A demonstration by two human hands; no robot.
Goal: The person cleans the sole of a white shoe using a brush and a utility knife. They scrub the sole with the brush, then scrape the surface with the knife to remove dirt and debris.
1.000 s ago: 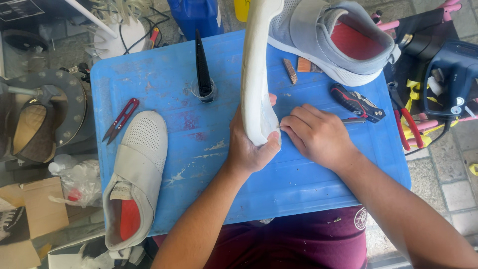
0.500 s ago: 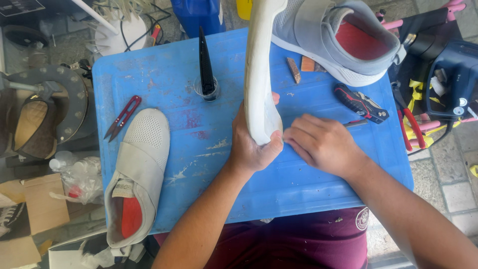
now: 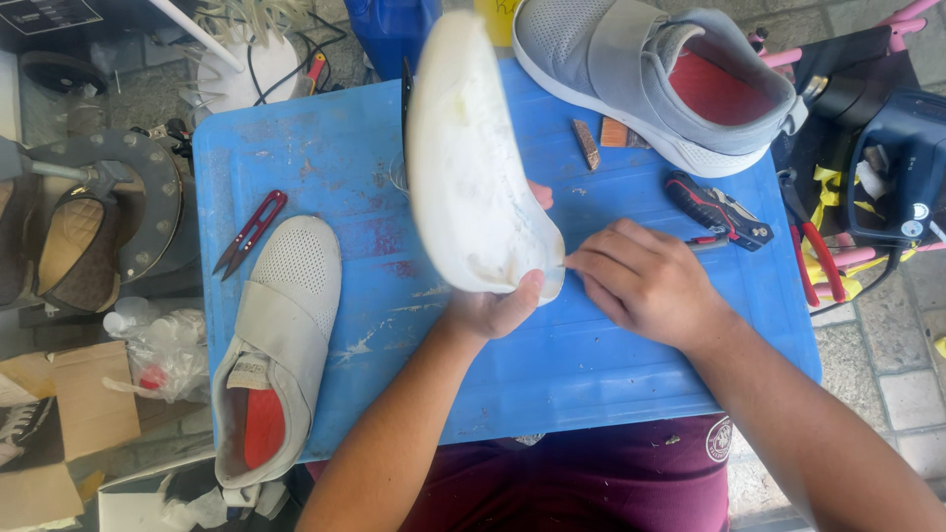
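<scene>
1. A scuffed blue plastic table (image 3: 631,394) is seen from above, paint-marked and scratched.
2. A beige slip-on shoe with a red insole (image 3: 281,345) is laid at its left edge, the heel overhanging.
3. Red thread snips (image 3: 248,232) are placed just beside the toe.
4. A grey shoe with a red lining (image 3: 655,79) is set at the far right corner.
5. Two small brown pieces (image 3: 599,138) and a black-and-red folding tool (image 3: 717,209) are spread near it.

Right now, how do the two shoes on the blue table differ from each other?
The grey shoe lies at the far right corner of the blue table; the cream shoe lies at the near left edge, partly overhanging it. The grey shoe shows a thick white sole; the cream shoe shows none from this view. Both have red insides and a wide strap.
</scene>
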